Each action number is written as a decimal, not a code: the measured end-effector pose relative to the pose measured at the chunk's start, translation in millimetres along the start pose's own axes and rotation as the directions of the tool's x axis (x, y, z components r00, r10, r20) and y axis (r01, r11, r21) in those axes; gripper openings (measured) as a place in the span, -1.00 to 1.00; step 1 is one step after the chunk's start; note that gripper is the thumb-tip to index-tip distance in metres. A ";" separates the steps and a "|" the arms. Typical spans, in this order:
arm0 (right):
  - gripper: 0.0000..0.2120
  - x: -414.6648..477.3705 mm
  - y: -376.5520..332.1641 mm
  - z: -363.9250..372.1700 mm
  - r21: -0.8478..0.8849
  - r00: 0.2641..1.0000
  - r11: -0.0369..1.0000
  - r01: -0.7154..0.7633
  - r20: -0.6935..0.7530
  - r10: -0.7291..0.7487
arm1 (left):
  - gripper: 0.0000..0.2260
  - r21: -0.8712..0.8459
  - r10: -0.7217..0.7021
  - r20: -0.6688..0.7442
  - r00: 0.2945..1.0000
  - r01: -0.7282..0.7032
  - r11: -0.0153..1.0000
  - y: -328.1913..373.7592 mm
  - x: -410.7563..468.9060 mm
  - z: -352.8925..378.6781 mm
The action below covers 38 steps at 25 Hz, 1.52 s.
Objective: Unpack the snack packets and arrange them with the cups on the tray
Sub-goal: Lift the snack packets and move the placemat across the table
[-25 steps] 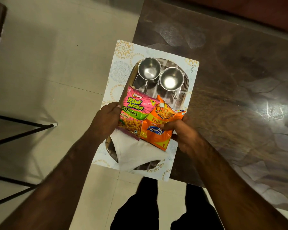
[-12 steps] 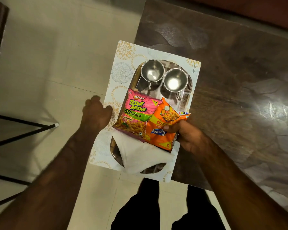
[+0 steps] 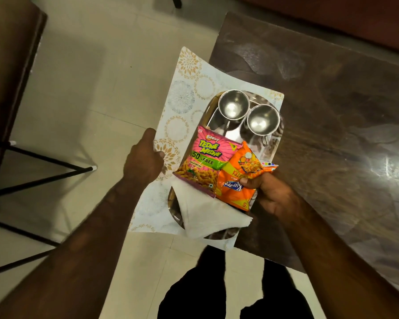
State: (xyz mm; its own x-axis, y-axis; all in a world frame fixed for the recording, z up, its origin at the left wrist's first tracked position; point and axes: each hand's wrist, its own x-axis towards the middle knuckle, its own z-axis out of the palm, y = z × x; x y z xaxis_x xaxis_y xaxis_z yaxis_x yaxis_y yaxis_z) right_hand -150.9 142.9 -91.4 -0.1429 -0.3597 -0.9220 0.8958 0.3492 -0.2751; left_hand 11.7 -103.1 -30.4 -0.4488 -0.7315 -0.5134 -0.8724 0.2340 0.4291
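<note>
Two grips: right hand (image 3: 270, 192) pinches the orange packet (image 3: 235, 180) (left hand (image 3: 143, 162) holds the mat (image 3: 182, 93)); lay it flat on the tray (image 3: 213, 122).

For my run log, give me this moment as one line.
left hand: at patterned mat edge | right hand: gripping orange Kurkure packet | Bingo packet, steel cups, napkin: on steel tray

Your tray (image 3: 236, 137) sits on the mat (image 3: 182, 100), which juts past the left edge of the table (image 3: 332, 134). At the tray's far end, the left cup (image 3: 233, 107) and right cup (image 3: 262, 120) stand side by side. Nearer you lie the left packet (image 3: 200, 164) and right packet (image 3: 237, 180), touching, their near ends on the napkin (image 3: 210, 217). Your left hand (image 3: 143, 162) holds the mat's left edge, and your right hand (image 3: 272, 192) grips the right packet
</note>
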 end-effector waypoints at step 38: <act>-0.48 -141.1 -98.1 25.9 -0.730 0.574 0.526 0.436 -0.224 -0.787 | -0.72 -0.079 0.134 -0.068 0.989 -0.139 0.987 31.0 -109.1 -287.1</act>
State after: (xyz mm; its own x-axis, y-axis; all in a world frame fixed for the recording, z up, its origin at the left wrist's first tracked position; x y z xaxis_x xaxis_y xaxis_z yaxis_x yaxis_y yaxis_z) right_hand -207.7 137.0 72.7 -0.8817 -0.2875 -0.3742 0.1018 0.6584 -0.7457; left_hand 89.2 -199.9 252.3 -0.5477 -0.7350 -0.3998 -0.7834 0.2826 0.5536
